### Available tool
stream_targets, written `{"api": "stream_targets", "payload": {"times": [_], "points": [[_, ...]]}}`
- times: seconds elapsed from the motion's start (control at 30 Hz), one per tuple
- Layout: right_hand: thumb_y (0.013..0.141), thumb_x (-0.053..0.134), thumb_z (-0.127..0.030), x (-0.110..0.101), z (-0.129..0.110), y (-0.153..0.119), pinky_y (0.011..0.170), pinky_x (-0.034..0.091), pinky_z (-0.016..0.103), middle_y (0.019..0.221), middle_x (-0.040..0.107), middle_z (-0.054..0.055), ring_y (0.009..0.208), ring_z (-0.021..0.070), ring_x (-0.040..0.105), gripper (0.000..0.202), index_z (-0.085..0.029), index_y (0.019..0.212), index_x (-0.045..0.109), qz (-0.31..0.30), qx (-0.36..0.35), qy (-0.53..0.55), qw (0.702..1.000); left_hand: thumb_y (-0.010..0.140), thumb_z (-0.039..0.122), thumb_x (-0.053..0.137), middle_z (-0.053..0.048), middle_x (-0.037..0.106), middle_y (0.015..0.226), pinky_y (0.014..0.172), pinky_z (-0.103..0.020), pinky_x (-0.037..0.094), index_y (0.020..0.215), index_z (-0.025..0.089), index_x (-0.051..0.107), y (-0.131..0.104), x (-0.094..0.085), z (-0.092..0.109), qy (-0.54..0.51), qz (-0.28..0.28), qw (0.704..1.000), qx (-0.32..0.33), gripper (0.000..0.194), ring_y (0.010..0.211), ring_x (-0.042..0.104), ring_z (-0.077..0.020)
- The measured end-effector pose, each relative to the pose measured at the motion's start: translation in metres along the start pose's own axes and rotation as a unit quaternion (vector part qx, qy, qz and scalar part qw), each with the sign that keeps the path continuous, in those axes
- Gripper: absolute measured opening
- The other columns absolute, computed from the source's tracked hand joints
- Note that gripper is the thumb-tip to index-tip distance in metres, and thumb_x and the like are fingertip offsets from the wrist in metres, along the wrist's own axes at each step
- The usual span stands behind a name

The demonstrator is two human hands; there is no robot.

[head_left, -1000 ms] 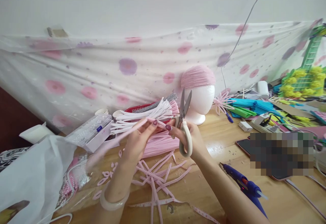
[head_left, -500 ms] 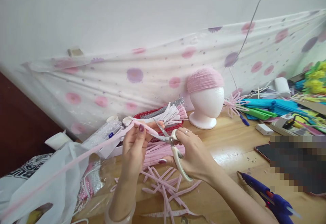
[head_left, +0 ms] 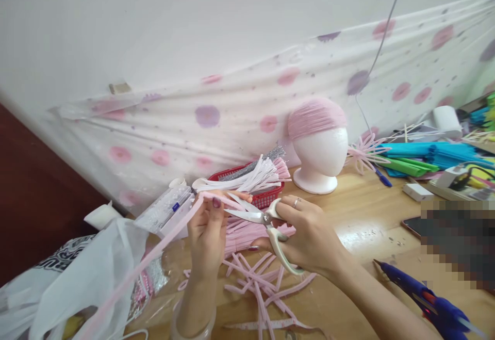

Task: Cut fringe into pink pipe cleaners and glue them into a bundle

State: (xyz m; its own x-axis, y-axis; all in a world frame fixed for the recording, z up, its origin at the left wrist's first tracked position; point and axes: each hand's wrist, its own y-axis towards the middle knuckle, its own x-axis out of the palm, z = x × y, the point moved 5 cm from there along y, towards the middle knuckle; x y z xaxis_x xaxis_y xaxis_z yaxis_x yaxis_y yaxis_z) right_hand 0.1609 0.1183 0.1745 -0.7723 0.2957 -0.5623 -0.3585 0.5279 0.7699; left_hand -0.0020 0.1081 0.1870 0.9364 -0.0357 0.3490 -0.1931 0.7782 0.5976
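Pinched between the thumb and fingers of my left hand (head_left: 209,231) is a long pink pipe cleaner (head_left: 162,247), which trails down to the lower left. Its short end pokes out to the right of my thumb. My right hand (head_left: 309,231) grips scissors (head_left: 279,249) with cream handles, fingers through the loops. The scissor blades stand part open at that short end, close to my left fingertips; I cannot tell whether they touch it. Below my hands, cut pink pipe cleaner pieces (head_left: 259,283) lie scattered on the wooden table (head_left: 348,288), beside a pink bundle (head_left: 242,237).
Behind my hands a red basket (head_left: 270,198) holds white, pink and silver stems. A white foam head (head_left: 320,157) with a pink wrapped top stands at the back. At right lie a blue glue gun (head_left: 429,298) and a phone (head_left: 412,226). A measuring tape (head_left: 247,325) lies in front.
The scissor blades have come closer together at the pipe cleaner's short end. The pipe cleaner's trailing length hangs more steeply. My view has shifted a little.
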Motion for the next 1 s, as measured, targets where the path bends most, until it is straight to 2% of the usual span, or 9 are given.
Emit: {"api": "stream_targets", "payload": {"times": [0.17,0.43,0.7,1.0], "points": [[0.077,0.070,-0.039,-0.0006,0.0006,-0.0009,0.051,0.031,0.023,0.058,0.055,0.000,0.053,0.0110,0.045,0.034,-0.019,0.060,0.048,0.017,-0.009,-0.007,1.000,0.087,0.031,0.067,-0.001,0.073,0.074,0.073,-0.029,0.060,0.084,0.024,0.072,0.0009,0.0029,0.0015,-0.009,-0.009,1.000,0.010,0.009,0.074,0.072,-0.0173],[0.078,0.065,-0.032,-0.0014,-0.0012,0.0005,0.051,0.031,0.022,0.056,0.054,-0.001,0.051,0.0099,0.043,0.029,-0.019,0.059,0.047,0.024,-0.021,-0.010,0.999,0.091,0.031,0.062,-0.002,0.075,0.077,0.075,-0.031,0.060,0.083,0.023,0.070,0.0006,0.0030,0.0023,0.002,-0.014,1.000,0.023,0.014,0.076,0.073,-0.0170],[0.069,0.060,-0.015,-0.0015,-0.0014,0.0005,0.050,0.029,0.023,0.053,0.049,-0.003,0.050,0.0098,0.040,0.022,-0.020,0.057,0.042,0.027,-0.033,-0.039,0.998,0.089,0.035,0.064,-0.004,0.075,0.076,0.080,-0.039,0.060,0.080,0.021,0.067,0.0005,0.0006,0.0027,0.027,0.003,0.999,0.027,0.017,0.077,0.073,-0.0196],[0.084,0.061,-0.033,-0.0025,-0.0020,0.0013,0.049,0.027,0.024,0.049,0.046,-0.003,0.047,0.0097,0.037,0.039,-0.021,0.055,0.037,0.048,-0.049,-0.056,0.996,0.091,0.032,0.061,-0.003,0.075,0.076,0.079,-0.036,0.059,0.084,0.021,0.067,0.0006,-0.0011,0.0022,0.013,-0.010,1.000,0.027,0.014,0.076,0.073,-0.0182]]}}
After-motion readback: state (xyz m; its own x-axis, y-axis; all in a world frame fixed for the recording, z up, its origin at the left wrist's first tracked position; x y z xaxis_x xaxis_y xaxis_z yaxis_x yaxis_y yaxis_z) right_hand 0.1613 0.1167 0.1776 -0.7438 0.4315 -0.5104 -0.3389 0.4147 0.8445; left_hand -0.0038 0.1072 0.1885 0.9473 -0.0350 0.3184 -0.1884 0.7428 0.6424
